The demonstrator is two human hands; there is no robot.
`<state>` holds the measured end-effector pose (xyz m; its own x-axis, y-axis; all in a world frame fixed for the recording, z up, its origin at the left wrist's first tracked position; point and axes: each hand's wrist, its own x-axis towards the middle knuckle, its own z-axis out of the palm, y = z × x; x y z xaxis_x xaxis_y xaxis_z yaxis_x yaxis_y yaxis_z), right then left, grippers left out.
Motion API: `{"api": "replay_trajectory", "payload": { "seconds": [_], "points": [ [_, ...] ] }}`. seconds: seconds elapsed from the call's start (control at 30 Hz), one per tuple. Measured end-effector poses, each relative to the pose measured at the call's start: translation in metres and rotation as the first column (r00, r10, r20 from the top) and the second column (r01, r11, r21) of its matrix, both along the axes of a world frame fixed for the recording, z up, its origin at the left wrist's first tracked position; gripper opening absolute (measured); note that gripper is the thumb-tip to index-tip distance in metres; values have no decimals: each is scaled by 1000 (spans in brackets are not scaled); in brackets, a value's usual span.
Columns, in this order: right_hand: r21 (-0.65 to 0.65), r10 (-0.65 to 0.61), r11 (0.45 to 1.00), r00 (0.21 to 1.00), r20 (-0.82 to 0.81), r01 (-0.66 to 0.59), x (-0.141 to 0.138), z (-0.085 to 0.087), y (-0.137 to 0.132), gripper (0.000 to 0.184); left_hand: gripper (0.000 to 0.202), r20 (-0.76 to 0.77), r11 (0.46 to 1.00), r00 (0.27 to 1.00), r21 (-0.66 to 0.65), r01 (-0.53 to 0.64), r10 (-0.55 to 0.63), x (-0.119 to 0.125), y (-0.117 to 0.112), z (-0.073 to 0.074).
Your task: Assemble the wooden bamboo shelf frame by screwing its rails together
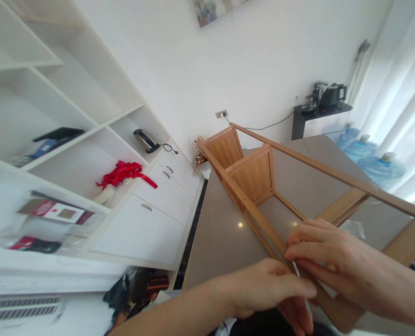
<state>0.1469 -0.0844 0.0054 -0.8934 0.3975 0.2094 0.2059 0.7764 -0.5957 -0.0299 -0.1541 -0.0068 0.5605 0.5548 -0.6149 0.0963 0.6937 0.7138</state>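
A light-brown wooden shelf frame (244, 198) lies on its side, with slatted panels (253, 173) at its far end. My left hand (268, 289) is closed on a thin silver metal rod (296, 269) at the near rail. The rod's kind is not clear, as fingers cover much of it. Over the same rail, my right hand (333, 259) is closed around the wood, its fingertips beside the rod's upper end. Where the rod meets the wood is hidden by the fingers.
The frame rests on a grey table (224, 238). White shelving (123, 112) on the left holds an electric kettle (146, 140) and red ribbon (123, 175). Water bottles (380, 168) stand by the curtain, near a small cabinet (319, 122) with a black kettle (331, 95).
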Motion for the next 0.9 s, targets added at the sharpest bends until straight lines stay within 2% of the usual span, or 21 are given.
{"api": "replay_trajectory", "payload": {
  "seconds": [0.07,0.13,0.2,0.27,0.33,0.43,0.5,0.57,0.63,0.7,0.77,0.83,0.9],
  "points": [
    [13,5,1000,1000,-4,-5,-2,-3,-1,25,26,-3,999,1000,31,-11,11,-12,5,4],
    [38,-9,999,1000,-18,9,-3,-6,-2,23,28,-103,987,993,153,-44,60,-24,12,7],
    [71,-35,997,999,-25,36,-4,-8,-3,21,32,-238,946,955,308,-101,180,-36,23,5],
    [101,-63,993,998,-24,65,-6,-9,-4,19,35,-305,894,892,403,-197,334,-44,35,0],
    [127,-71,989,997,-28,74,-7,-9,-5,19,34,-256,852,851,399,-339,458,-47,44,-9],
    [156,-46,987,999,-22,49,-6,-5,-6,22,31,-88,818,841,306,-487,533,-45,51,-21],
    [161,-13,987,1000,-24,17,-2,1,-7,21,29,-20,805,834,277,-525,551,-43,52,-27],
    [180,-35,983,998,-54,44,2,10,-8,16,29,4,795,828,277,-539,560,-43,52,-30],
    [216,-155,961,983,-99,173,5,18,-11,15,31,47,796,833,269,-543,552,-43,52,-33],
    [246,-311,910,943,-121,332,6,18,-19,15,35,119,795,831,245,-554,543,-45,52,-39],
    [278,-411,860,904,-121,428,4,9,-33,19,40,183,812,839,212,-543,513,-49,52,-49],
    [322,-451,822,882,-134,469,3,-9,-50,21,47,199,844,868,213,-492,455,-59,52,-65],
    [365,-476,788,867,-150,496,3,-28,-68,18,50,109,864,911,289,-411,397,-75,56,-84]
  ]
}}
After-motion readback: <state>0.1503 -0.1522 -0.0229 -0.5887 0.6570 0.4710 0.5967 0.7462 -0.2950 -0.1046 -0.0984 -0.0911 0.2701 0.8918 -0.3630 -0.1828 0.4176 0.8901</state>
